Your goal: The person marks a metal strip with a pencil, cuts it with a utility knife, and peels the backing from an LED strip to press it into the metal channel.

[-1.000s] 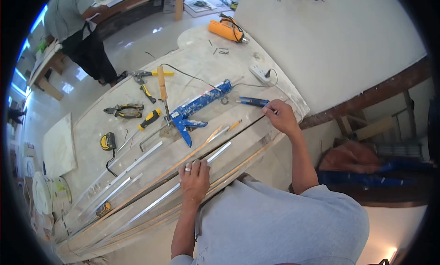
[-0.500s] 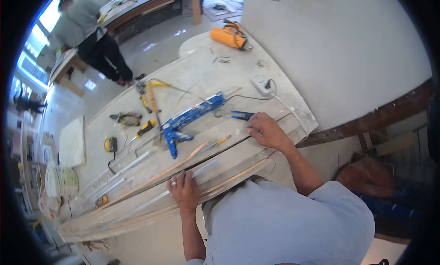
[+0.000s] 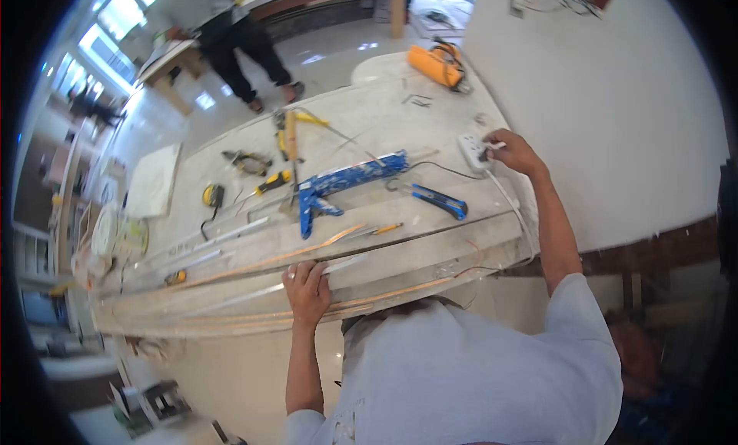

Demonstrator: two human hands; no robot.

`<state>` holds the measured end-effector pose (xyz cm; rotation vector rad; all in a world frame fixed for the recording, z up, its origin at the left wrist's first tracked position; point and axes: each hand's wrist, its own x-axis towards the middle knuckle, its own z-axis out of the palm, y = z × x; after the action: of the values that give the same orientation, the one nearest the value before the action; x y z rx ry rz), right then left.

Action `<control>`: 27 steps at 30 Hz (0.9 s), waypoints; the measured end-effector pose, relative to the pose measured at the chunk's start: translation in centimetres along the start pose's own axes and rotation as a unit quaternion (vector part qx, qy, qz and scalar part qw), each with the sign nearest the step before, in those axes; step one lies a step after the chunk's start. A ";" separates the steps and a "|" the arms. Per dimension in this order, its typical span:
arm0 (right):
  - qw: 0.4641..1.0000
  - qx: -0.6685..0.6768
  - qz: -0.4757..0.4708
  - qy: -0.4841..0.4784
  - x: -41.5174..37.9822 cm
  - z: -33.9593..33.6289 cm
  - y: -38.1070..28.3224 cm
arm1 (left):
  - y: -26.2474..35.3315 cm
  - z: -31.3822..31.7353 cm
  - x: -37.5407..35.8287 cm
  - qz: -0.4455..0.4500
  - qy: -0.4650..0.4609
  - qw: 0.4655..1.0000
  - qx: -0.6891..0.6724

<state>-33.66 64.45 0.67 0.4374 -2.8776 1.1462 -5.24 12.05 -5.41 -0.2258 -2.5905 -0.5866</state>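
Workshop, with caulking gun [image 3: 350, 175] and pliers [image 3: 260, 166] on worktable [image 3: 438, 126]

White tabletop [image 3: 369, 110], scuffed. Orange tool [image 3: 435, 66] placed by far right corner, power strip [image 3: 470, 148] set at right edge. Blue caulking gun [image 3: 354, 176] laid centrally — utility knife [image 3: 440, 200] dropped nearer right edge, pliers [image 3: 240, 159] near far edge, silver strip [image 3: 265, 293] along near edge.
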 end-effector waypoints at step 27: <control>0.973 -0.109 -0.029 -0.203 2.9 -0.6 0.3 | -0.2 0.1 -0.4 -0.020 0.020 0.999 -0.023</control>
<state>-36.59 64.35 1.24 0.8252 -3.2561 0.7954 -4.98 11.85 -5.73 -0.1752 -2.5500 -0.6589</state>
